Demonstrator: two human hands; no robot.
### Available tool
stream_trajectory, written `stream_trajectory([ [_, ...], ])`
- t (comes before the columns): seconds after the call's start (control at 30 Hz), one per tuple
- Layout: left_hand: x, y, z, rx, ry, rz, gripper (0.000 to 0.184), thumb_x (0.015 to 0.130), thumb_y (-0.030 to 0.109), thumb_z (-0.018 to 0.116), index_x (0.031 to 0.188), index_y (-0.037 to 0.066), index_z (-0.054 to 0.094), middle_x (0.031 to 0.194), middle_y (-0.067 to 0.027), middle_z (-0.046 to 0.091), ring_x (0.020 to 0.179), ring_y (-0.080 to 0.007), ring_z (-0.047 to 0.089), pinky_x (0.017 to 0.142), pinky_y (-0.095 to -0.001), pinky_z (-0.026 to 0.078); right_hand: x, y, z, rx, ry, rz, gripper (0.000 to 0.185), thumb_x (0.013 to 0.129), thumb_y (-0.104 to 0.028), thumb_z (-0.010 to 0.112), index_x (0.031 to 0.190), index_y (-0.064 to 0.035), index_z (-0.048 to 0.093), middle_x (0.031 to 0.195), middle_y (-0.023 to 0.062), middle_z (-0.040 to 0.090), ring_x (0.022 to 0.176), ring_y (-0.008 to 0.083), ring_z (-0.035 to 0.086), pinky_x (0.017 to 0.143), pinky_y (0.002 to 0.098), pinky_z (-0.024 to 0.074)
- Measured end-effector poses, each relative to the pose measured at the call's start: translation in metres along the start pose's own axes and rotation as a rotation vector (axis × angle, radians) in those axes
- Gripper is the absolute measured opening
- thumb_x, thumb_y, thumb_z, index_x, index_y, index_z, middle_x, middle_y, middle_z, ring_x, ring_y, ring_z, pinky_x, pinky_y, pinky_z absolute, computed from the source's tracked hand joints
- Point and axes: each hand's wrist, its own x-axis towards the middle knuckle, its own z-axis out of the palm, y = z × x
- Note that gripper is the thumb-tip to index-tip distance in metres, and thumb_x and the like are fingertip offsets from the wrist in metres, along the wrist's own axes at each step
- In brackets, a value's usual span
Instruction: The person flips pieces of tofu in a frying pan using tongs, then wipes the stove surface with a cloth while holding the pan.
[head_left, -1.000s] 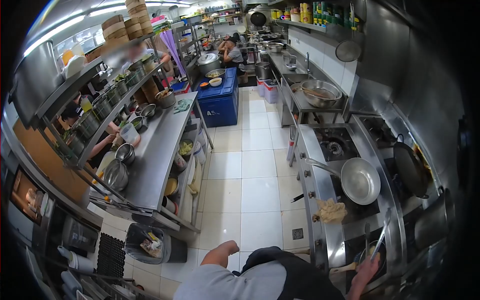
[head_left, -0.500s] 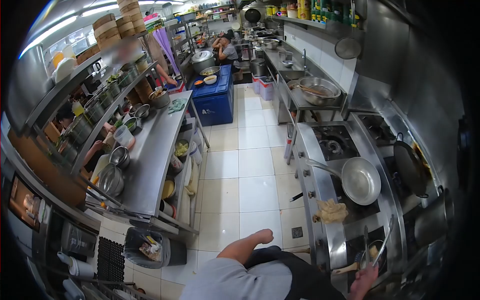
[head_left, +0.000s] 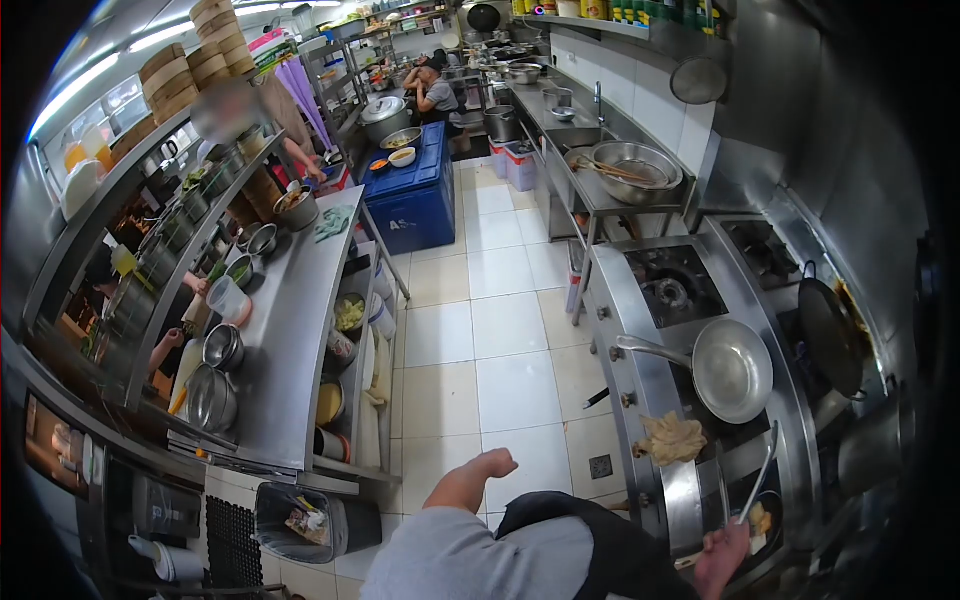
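Observation:
My right hand [head_left: 724, 556] is low over the stove's near end, its fingers wrapped round what look like metal tongs [head_left: 761, 478]. Their two arms spread apart and point away from me. Beside that hand, a dark pan at the edge of view holds pieces of yellowish food [head_left: 762, 521]; my hand and the tongs partly cover it. Out over the floor, apart from anything, my left hand [head_left: 492, 462] is closed in a loose fist with nothing visible in it. A crumpled tan cloth [head_left: 671, 439] lies on the stove front, near a silver frying pan [head_left: 733, 371].
Burners [head_left: 672, 287] and a dark wok [head_left: 830, 335] line the right side. On the left runs a steel counter [head_left: 285, 345] with bowls, above a bin [head_left: 350, 525]. A blue chest [head_left: 420, 205] stands ahead. Other people are behind the left shelf and at the back.
My view has shifted slightly. My left hand has moved a little left and up. The right hand still holds the tongs, now a bit lower, and more of the food shows.

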Motion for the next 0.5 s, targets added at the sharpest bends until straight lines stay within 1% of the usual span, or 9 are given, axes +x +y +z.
stream_trajectory([
  [0.17,0.016,0.05,-0.028,-0.104,0.073,-0.026,0.048,0.083,0.037,0.045,0.087,-0.006,0.064,0.098,-0.0277,0.06,0.094,-0.0411,0.057,0.085,-0.0453,0.044,0.004,-0.004,0.011,0.024,-0.007,-0.009,0.014,0.087,-0.013,0.055,0.099,-0.0107,0.049,0.071,-0.0038,0.043,0.053,0.0042,0.042,0.04,0.0202,0.0329],
  [0.23,0.009,0.077,-0.033,-0.188,0.087,-0.03,0.049,0.082,0.039,0.046,0.084,-0.007,0.064,0.099,-0.0274,0.06,0.094,-0.041,0.057,0.084,-0.0459,0.044,-0.001,-0.007,0.015,-0.022,0.091,-0.032,0.024,0.086,-0.007,0.053,0.109,-0.0067,0.047,0.068,-0.0034,0.043,0.05,0.0032,0.04,0.04,0.0203,0.0314],
  [0.3,0.013,0.092,-0.017,-0.108,0.063,0.033,0.047,0.084,0.038,0.045,0.086,-0.005,0.064,0.098,-0.0271,0.06,0.093,-0.0406,0.058,0.084,-0.0461,0.045,-0.006,-0.012,0.0,-0.028,0.009,0.025,0.018,0.089,-0.007,0.053,0.106,-0.006,0.049,0.066,-0.0037,0.042,0.05,0.0029,0.038,0.042,0.0194,0.0304],
  [0.33,0.023,0.097,0.004,-0.052,0.047,0.09,0.045,0.086,0.036,0.045,0.087,-0.004,0.065,0.097,-0.0268,0.061,0.092,-0.0402,0.058,0.083,-0.0462,0.045,-0.017,-0.02,0.006,0.003,0.023,0.041,0.014,0.088,-0.006,0.052,0.103,-0.0055,0.05,0.066,-0.0041,0.041,0.05,0.003,0.036,0.042,0.0193,0.0282],
  [0.37,0.055,0.075,0.042,0.184,0.012,0.431,0.04,0.09,0.031,0.042,0.09,-0.001,0.065,0.092,-0.0256,0.062,0.089,-0.0394,0.059,0.081,-0.0461,0.046,-0.026,-0.028,0.012,0.034,0.037,0.056,0.011,0.088,-0.005,0.051,0.099,-0.005,0.051,0.065,-0.0044,0.04,0.05,0.0031,0.034,0.043,0.0193,0.026],
  [0.4,0.066,0.07,0.066,0.431,0.008,0.556,0.037,0.092,0.027,0.038,0.089,0.002,0.065,0.088,-0.0238,0.062,0.084,-0.0384,0.06,0.079,-0.047,0.047,-0.03,-0.03,-0.001,-0.11,-0.034,0.009,0.011,0.087,-0.003,0.049,0.097,-0.0045,0.052,0.065,-0.0045,0.039,0.051,0.0041,0.035,0.044,0.0206,0.0275],
  [0.43,0.082,0.062,0.083,0.384,-0.072,0.485,0.043,0.09,0.032,0.039,0.08,-0.001,0.064,0.088,-0.0243,0.062,0.088,-0.039,0.059,0.079,-0.0486,0.047,-0.034,-0.027,-0.016,-0.145,-0.025,0.005,0.009,0.085,-0.005,0.05,0.093,-0.0043,0.052,0.065,-0.004,0.04,0.051,0.0048,0.037,0.045,0.0213,0.0292],
  [0.47,0.052,0.095,0.061,0.503,-0.193,0.463,0.038,0.089,0.029,0.04,0.077,0.002,0.064,0.085,-0.024,0.062,0.084,-0.037,0.061,0.075,-0.0483,0.048,-0.037,-0.025,-0.033,-0.181,-0.015,0.002,0.007,0.083,-0.006,0.052,0.09,-0.0041,0.053,0.065,-0.0035,0.041,0.052,0.0055,0.038,0.046,0.022,0.0309],
  [0.5,0.058,0.096,0.061,0.441,-0.279,0.574,0.034,0.088,0.028,0.042,0.075,0.005,0.064,0.083,-0.0223,0.063,0.08,-0.0364,0.062,0.071,-0.0474,0.049,-0.044,-0.027,-0.043,-0.186,0.03,-0.011,0.006,0.082,-0.007,0.053,0.087,-0.0037,0.052,0.065,-0.0026,0.042,0.051,0.0063,0.039,0.045,0.0227,0.0317],
])
